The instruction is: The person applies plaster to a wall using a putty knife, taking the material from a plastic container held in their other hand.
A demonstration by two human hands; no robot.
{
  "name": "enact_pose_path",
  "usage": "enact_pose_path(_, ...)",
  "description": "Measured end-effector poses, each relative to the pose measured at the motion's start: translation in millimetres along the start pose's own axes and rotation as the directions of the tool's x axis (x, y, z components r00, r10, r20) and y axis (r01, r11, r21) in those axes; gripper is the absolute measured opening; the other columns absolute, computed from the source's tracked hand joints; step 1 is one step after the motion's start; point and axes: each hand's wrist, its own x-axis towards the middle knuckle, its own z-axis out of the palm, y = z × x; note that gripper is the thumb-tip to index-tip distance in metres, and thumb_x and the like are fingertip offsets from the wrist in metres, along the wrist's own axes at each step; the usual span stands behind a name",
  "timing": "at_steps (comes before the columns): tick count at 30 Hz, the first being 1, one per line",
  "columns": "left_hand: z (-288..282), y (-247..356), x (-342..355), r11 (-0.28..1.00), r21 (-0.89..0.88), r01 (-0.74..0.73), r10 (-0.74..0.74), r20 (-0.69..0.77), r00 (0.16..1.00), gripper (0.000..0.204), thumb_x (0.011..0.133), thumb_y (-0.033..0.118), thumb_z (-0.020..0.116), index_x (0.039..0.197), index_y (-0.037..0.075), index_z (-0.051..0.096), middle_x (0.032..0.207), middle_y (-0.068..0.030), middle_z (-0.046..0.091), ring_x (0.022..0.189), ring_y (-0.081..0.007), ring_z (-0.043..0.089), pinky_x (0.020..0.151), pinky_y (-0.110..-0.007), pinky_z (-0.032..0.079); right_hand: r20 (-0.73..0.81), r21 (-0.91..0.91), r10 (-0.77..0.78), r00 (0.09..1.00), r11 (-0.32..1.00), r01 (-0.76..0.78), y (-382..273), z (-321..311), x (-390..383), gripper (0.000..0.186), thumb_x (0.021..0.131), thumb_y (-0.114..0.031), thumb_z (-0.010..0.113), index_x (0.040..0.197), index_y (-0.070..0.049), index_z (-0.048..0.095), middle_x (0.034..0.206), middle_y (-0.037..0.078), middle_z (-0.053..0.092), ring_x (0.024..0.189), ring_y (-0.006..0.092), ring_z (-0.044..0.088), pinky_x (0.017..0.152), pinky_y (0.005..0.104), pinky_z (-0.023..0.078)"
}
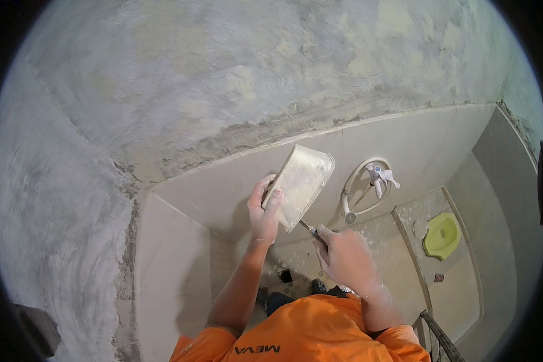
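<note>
My left hand [264, 214] grips the left side of a cream-white, tapered plastic tub [304, 184], its thumb and fingers pressed on the wall. The tub is tilted and smeared with pale plaster. Just below it, my right hand [346, 256] is closed round a hand tool with a dark handle [315, 234] and a thin metal shank. That shank reaches up to the tub's lower edge; the tool's working end is hidden by the tub. White dust coats both hands.
Behind the tub rises a patchy plastered wall [223, 78] above beige tiles [416, 142]. A shower hose with a tap [380, 178] hangs right of the tub. Lower right are a yellow-green squat toilet [431, 244] and a dark bar [441, 336]. A dark floor drain [285, 276] lies below my hands.
</note>
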Motion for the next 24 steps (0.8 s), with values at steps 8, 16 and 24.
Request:
enact_pose_path(8, 11, -36, 3, 0.904, -0.113, 0.413, -0.423, -0.081, 0.903, 0.046, 0.098, 0.032, 0.068, 0.129, -0.001, 0.062, 0.119, -0.0099, 0.066, 0.107, -0.0177, 0.060, 0.095, -0.032, 0.047, 0.231, 0.002, -0.176, 0.957, 0.984, 0.181, 32, -29, 27, 0.023, 0.093, -0.023, 0.064, 0.099, -0.003, 0.073, 0.073, 0.022, 0.065, 0.071, 0.0416, 0.065, 0.065, 0.0502, 0.051)
enact_pose_path(16, 0, -53, -4, 0.743, -0.164, 0.649, -0.662, -0.036, 0.749, 0.054, 0.096, 0.045, 0.069, 0.135, 0.008, 0.059, 0.119, -0.0063, 0.064, 0.104, -0.0172, 0.061, 0.080, -0.033, 0.052, 0.551, 0.388, -0.120, 0.826, 0.913, -0.126, 96, -38, 58, 0.028, 0.097, -0.025, 0.066, 0.115, -0.007, 0.077, 0.067, 0.004, 0.065, 0.054, 0.0116, 0.056, 0.052, 0.0297, 0.042)
enact_pose_path(24, -3, -48, 6, 0.667, -0.420, 0.616, -0.654, 0.065, 0.753, 0.059, 0.101, 0.049, 0.061, 0.146, 0.012, 0.050, 0.134, -0.0090, 0.060, 0.119, -0.0225, 0.062, 0.097, -0.039, 0.054, 0.430, 0.901, -0.082, 0.899, 0.104, -0.421, 165, 16, 37, 0.026, 0.097, -0.019, 0.065, 0.110, 0.002, 0.070, 0.072, 0.009, 0.066, 0.047, 0.0093, 0.050, 0.040, 0.0217, 0.035)
